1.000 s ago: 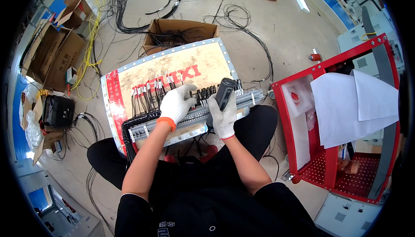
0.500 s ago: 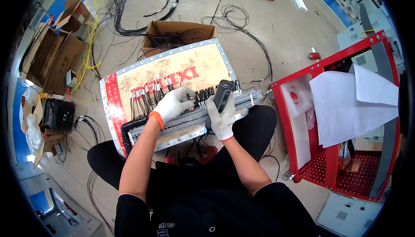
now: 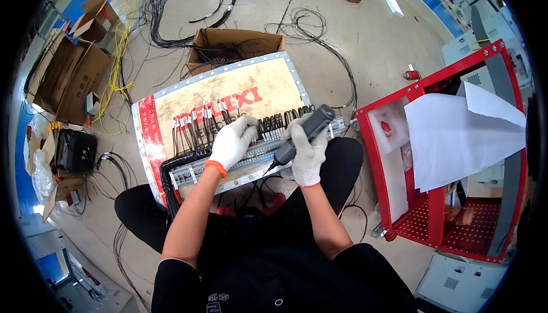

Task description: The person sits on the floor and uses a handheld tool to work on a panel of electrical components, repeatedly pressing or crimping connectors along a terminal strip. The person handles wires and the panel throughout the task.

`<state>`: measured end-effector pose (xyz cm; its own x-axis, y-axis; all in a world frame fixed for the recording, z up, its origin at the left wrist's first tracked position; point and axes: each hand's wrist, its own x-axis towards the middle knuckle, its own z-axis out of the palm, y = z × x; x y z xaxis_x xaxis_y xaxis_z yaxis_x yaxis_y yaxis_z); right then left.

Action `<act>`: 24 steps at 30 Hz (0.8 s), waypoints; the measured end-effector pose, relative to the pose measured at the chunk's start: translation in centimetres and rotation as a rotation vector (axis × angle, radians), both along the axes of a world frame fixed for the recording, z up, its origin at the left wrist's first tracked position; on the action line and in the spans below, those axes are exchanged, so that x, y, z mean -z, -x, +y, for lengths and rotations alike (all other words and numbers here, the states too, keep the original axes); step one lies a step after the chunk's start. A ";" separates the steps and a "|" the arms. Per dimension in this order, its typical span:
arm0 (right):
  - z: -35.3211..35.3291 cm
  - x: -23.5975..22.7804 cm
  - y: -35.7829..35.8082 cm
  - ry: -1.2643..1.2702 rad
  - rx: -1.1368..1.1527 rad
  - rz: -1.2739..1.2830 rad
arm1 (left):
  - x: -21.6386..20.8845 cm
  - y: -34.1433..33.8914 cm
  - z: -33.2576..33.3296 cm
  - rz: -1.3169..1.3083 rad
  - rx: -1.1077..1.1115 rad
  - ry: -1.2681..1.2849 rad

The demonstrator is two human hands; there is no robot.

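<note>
I sit on the floor with a metal mounting panel (image 3: pixel 228 99) tilted against my legs. A row of grey terminal blocks (image 3: pixel 251 156) with several black wires (image 3: pixel 188 136) runs along its near edge. My left hand (image 3: pixel 233 140), in a white glove with an orange cuff, rests on the terminal row, fingers curled over the wires. My right hand (image 3: pixel 307 148), also gloved, grips a black electric screwdriver (image 3: pixel 302 133) held at a slant, its tip pointing down at the terminal blocks between my hands.
A red metal cabinet (image 3: pixel 451 159) holding large white paper sheets (image 3: pixel 456 136) stands at my right. An open cardboard box (image 3: pixel 234 45) of black cables sits behind the panel. More cardboard boxes (image 3: pixel 68 73), yellow wires and a black device (image 3: pixel 74 150) lie at left. Loose cables sprawl over the concrete floor.
My right hand has tilted the screwdriver down so its tip meets the terminal row. My left hand has shifted slightly along the blocks.
</note>
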<state>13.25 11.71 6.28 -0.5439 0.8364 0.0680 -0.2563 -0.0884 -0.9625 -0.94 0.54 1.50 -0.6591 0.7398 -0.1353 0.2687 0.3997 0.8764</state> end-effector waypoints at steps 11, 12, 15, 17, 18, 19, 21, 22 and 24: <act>-3.0 -2.2 0.7 -0.296 0.067 0.152 | 0.1 0.7 -0.5 -0.078 -0.087 0.045; -3.1 -1.7 0.6 -0.326 0.050 0.112 | -0.2 0.8 -0.5 -0.099 -0.083 0.048; -3.7 -1.2 0.3 -0.299 0.062 0.142 | -0.6 0.6 -0.5 -0.108 -0.079 0.027; -3.8 -1.8 0.3 -0.290 0.090 0.153 | -0.6 0.5 -0.5 -0.061 -0.086 0.043; -3.7 -2.0 0.4 -0.310 0.092 0.166 | -0.8 0.4 -0.5 -0.038 -0.090 0.053; -3.6 -2.1 0.4 -0.329 0.093 0.178 | -1.5 0.4 -0.4 -0.039 -0.093 0.077; -3.7 -1.8 0.8 -0.327 0.126 0.221 | -0.9 0.4 -0.2 -0.084 -0.062 0.003; -3.7 -1.5 0.9 -0.338 0.116 0.221 | -0.3 0.6 -0.3 -0.103 -0.052 -0.031; -3.9 -1.3 1.0 -0.362 0.094 0.220 | 2.0 1.0 -0.3 -0.179 -0.057 -0.121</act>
